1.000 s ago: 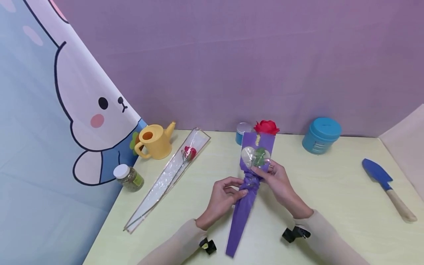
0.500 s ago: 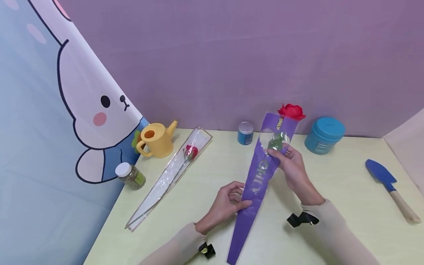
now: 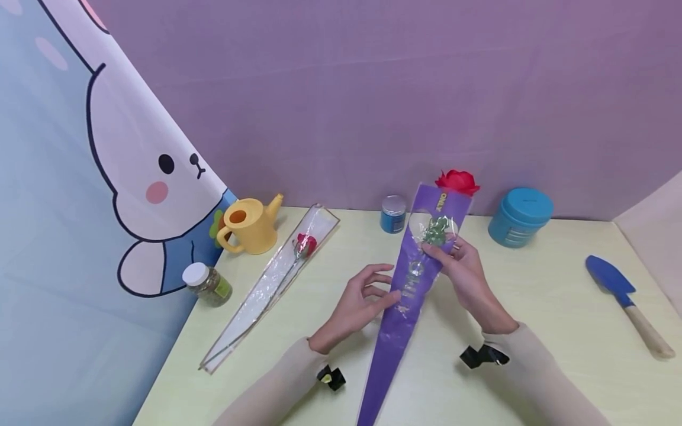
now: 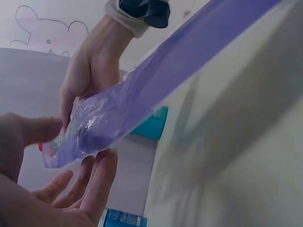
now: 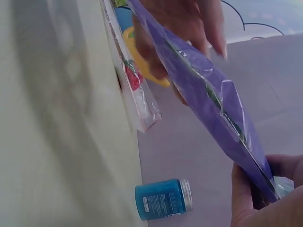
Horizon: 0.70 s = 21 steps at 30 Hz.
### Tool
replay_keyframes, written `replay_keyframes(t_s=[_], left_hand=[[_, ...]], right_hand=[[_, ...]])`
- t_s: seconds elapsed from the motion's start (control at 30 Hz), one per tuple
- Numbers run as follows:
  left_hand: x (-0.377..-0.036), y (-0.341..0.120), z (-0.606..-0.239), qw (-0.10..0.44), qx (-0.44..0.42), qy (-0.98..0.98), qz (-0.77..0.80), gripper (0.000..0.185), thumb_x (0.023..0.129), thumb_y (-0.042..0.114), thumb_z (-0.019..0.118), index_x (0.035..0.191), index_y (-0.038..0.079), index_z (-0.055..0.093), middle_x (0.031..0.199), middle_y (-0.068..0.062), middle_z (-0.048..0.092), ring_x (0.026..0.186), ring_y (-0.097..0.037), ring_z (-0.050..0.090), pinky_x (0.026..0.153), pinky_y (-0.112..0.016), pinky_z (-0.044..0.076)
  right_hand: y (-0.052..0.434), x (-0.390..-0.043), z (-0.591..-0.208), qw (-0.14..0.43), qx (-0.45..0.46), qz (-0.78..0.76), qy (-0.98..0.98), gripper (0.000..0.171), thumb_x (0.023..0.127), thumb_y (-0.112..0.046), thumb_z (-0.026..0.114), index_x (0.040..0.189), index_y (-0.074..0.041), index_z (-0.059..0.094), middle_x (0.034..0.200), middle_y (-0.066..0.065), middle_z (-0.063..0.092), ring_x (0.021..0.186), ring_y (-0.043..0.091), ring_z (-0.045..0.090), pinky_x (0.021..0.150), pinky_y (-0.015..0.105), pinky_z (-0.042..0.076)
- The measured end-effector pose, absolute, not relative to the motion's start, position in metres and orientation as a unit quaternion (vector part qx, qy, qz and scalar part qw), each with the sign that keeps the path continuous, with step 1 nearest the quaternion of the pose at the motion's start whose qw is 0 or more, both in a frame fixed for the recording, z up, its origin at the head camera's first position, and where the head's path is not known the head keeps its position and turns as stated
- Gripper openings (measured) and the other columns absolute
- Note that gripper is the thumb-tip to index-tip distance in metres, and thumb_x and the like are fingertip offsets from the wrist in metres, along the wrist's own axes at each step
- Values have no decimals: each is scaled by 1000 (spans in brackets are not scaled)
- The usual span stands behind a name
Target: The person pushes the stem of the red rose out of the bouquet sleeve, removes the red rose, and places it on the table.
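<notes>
A purple flower sleeve with a clear heart window holds a red rose, whose bloom sticks out of the top. The sleeve slants up off the table, its tip toward me. My right hand pinches the sleeve at the window. My left hand is lower on the left edge, fingers spread, thumb touching the sleeve. In the left wrist view my left fingers lie straight under the sleeve. The right wrist view shows the sleeve in my right hand.
A clear sleeve with a red rose lies to the left, near a yellow watering can and a white-lidded jar. A small blue jar and a teal tub stand at the back. A blue trowel lies right.
The bunched sleeve has been drawn out straight as my right hand lifted the rose up and to the right. My left hand let go its pinch, slid up the edge and spread its fingers.
</notes>
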<state>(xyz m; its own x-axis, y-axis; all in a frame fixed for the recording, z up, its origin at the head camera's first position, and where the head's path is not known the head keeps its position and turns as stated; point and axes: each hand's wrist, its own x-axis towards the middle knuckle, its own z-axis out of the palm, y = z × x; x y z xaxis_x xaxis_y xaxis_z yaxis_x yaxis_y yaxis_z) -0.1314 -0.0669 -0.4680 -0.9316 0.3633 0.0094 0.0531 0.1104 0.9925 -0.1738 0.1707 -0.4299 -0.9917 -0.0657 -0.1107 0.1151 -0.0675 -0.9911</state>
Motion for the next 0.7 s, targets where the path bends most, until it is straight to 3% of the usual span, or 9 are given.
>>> replay_keyframes(t_s=[0.13,0.33,0.7], left_hand=[[-140,-63,-465,98,132,737,656,51,97,18,74,144,12,56,120,-20,74,87,-14,73,79,-26,61],[-140,-60,-466,118,113,725,669,53,92,11,78,140,12,57,112,-23,76,76,-8,69,72,-21,58],[-135,-55,-469,115,114,723,671,54,93,5,76,141,12,54,108,-27,75,74,-8,67,71,-20,56]], right_hand=[[167,-172,-433,65,14,-728,682,45,100,-27,72,139,-11,55,103,-21,76,97,0,74,90,19,59],[163,-170,-434,77,10,-705,705,59,102,-29,69,151,-5,46,108,-22,74,101,0,72,92,20,59],[164,-166,-439,85,21,-703,706,61,101,-29,70,151,-4,46,108,-21,73,99,0,73,90,21,60]])
